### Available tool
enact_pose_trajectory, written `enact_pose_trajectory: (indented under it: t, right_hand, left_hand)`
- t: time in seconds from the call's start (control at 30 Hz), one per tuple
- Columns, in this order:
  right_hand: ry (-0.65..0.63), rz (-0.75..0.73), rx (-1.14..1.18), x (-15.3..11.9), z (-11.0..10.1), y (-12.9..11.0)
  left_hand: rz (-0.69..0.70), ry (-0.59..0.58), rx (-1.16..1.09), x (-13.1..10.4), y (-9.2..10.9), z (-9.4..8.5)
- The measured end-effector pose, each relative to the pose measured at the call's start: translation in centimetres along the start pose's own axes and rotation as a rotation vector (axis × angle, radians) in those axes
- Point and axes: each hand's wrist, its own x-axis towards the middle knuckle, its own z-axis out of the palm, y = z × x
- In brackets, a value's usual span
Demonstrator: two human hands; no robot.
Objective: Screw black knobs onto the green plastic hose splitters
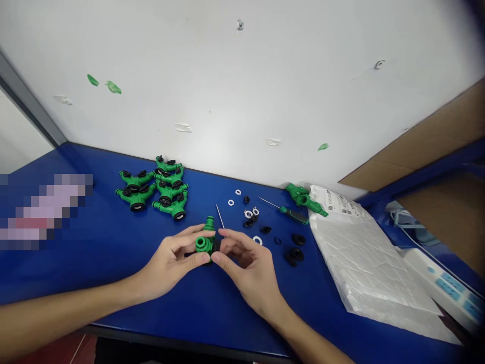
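Over the middle of the blue table, my left hand (172, 258) is closed around a green plastic hose splitter (204, 244), with one of its round outlets facing me. From the other side, my right hand (250, 268) pinches a small black part (216, 245) against the splitter. The black part is mostly hidden by the fingers. Behind the fingertips a thin metal rod (220, 216) points away; its near end is out of sight. White ring washers (248, 214) and small black valve pieces (266, 229) lie scattered just beyond my right hand.
Several green splitters with black valves (170, 194) are grouped at the left back. A green-handled screwdriver (293, 215) lies near bare green splitter bodies (303, 198). Black caps (297, 253), a white padded bag (364, 258) and a power strip (447, 285) occupy the right. A white wall (227, 91) borders the back.
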Motion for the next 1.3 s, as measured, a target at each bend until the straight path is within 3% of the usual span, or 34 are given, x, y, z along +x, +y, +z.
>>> enact_pose_trajectory:
  t: [0.1, 0.37, 0.6, 1.07, 1.3]
  right_hand:
    - [-0.035, 0.140, 0.131, -0.04, 0.16, 0.05]
    - [-0.052, -0.042, 0.026, -0.08, -0.06, -0.07]
    - [-0.097, 0.173, 0.242, 0.02, -0.12, -0.13]
    - [-0.072, 0.127, 0.278, -0.11, -0.20, -0.25]
    - [-0.069, 0.192, 0.294, 0.06, -0.49, -0.46]
  left_hand:
    - [0.050, 0.038, 0.074, -0.18, -0.07, 0.01]
    - [0.010, 0.051, 0.151, -0.75, -0.16, -0.12]
    - [0.055, 0.076, 0.127, -0.59, -0.19, -0.10]
    - [0.110, 0.121, 0.150, -0.94, 0.15, 0.17]
    - [0.091, 0.146, 0.194, -0.84, 0.19, 0.03]
